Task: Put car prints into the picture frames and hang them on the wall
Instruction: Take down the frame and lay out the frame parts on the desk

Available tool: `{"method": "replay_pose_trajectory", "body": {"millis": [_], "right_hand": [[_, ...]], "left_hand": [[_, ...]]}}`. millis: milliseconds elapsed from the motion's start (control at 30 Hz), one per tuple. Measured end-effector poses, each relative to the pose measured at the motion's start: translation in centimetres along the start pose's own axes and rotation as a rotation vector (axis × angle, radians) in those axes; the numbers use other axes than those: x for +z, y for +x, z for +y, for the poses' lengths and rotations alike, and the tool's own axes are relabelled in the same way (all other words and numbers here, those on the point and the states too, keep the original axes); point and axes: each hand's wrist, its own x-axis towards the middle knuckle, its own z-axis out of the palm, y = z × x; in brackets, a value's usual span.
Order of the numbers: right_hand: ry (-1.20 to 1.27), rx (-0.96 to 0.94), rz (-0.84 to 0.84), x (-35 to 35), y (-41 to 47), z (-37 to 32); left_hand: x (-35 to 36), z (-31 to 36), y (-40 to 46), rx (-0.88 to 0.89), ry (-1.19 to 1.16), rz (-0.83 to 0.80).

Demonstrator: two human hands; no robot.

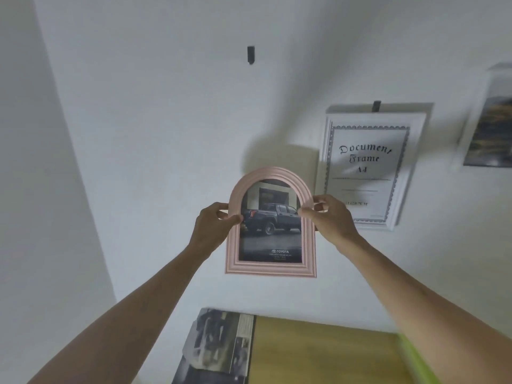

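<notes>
A pink arched picture frame (pixel 270 268) holds a print of a dark pickup truck (pixel 273 218) and is raised upright in front of the white wall. My left hand (pixel 213 224) pinches its left edge with thumb in front and fingers behind. My right hand (pixel 328 217) pinches the right edge the same way. A small black hook (pixel 250 54) sticks out of the wall, well above the frame and slightly to its left.
A white frame (pixel 415 173) reading "Document Frame A4" hangs on another black hook (pixel 376 106) to the right. A further framed picture (pixel 490 128) is at the far right edge. Below, a wooden table (pixel 318 353) carries a magazine or print (pixel 219 347).
</notes>
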Motion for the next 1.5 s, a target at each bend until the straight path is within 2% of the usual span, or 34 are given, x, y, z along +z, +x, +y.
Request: {"method": "replay_pose_trajectory", "body": {"millis": [367,567,833,1000,1267,1500], "right_hand": [[0.063,0.275,-0.155,0.2,-7.1,12.9],[0.083,0.369,-0.195,1.1,-10.2,16.0],[-0.028,0.389,-0.274,1.4,-11.6,17.9],[-0.182,0.25,-0.292,1.7,-11.9,17.3],[-0.117,0.097,-0.386,3.8,-12.3,12.3],[0.036,0.244,-0.337,6.4,-11.6,10.0]], "left_hand": [[6.3,-5.8,-11.4,-0.29,-0.055,-0.044],[7.4,-7.5,-15.7,-0.511,-0.218,-0.034],[8.0,-8.2,-17.4,-0.635,-0.31,-0.004],[9.2,-8.1,-17.9,-0.621,-0.26,0.056],[11.7,-6.2,-19.1,-0.416,-0.123,0.12],[13.0,-7.1,-20.4,-0.198,0.171,0.125]]}}
